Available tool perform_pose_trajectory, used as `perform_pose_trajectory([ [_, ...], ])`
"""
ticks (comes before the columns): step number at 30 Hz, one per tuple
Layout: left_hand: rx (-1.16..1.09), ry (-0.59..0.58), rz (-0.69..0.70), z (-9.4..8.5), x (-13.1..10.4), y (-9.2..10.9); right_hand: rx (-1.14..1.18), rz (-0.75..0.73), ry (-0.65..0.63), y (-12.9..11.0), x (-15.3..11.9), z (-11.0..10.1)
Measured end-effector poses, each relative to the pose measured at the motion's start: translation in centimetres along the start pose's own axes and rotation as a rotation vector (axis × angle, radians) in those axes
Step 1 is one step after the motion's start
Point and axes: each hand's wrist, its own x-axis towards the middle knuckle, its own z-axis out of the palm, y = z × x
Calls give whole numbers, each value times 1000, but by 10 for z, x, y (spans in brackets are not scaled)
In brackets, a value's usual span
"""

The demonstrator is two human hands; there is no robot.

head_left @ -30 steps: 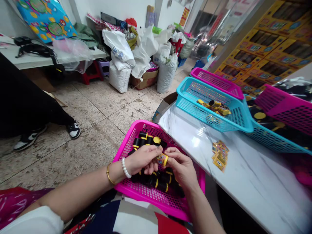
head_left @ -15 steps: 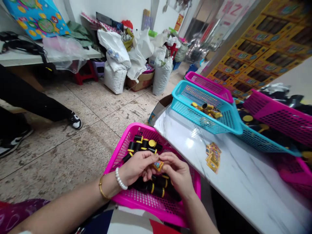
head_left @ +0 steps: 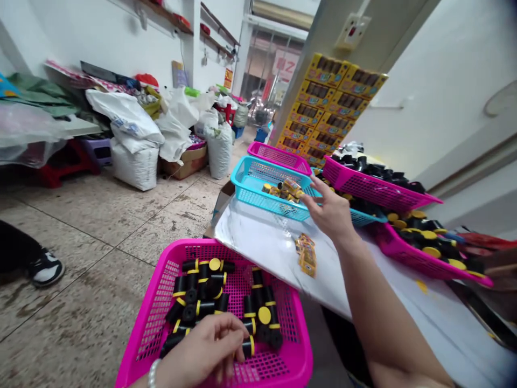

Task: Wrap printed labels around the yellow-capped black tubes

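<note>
The hands were well apart. The right hand [head_left: 328,209], thumb and fingers parted, reached to the right end of the blue basket [head_left: 258,199], beside its heap of yellow tubes [head_left: 291,186], at the tabletop's [head_left: 254,231] far left corner. The left hand [head_left: 208,345] curled over black tubes [head_left: 204,307] in the near pink basket [head_left: 298,364]; its grip could not be told. Light, low fingers seemed best, lest tubes roll, with the right forearm clear of the labels [head_left: 308,260] by the tabletop's near edge.
</note>
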Motion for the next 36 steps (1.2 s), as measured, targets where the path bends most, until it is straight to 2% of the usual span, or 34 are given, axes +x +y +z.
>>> perform_pose_trajectory([
  [1,18,-16,2,-1,0,-1,-28,17,16,10,-1,-5],
  [3,31,0,20,-4,0,-2,-73,41,6,30,-19,-8],
  [7,53,68,33,-9,1,3,-100,85,-150,65,-82,-2],
  [9,61,64,15,-8,1,4,-98,111,-183,78,-106,4],
  [12,71,56,0,-4,3,5,-90,125,-153,87,-121,13],
  [16,65,80,11,-1,7,5,-74,122,-64,87,-119,18],
  [21,57,125,40,-6,7,6,-39,158,13,85,-121,17],
  [25,44,152,44,-11,5,6,-16,165,126,70,-117,16],
  [27,35,160,55,-12,4,7,-23,75,225,56,-115,17],
  [29,18,171,61,-11,3,8,-50,-98,290,41,-118,21],
  [32,-16,189,56,-8,3,10,-98,-323,262,22,-130,30],
  [34,-40,178,53,-6,4,13,-124,-387,224,18,-136,36],
  [36,-51,166,54,-5,5,16,-160,-398,242,22,-137,40],
])
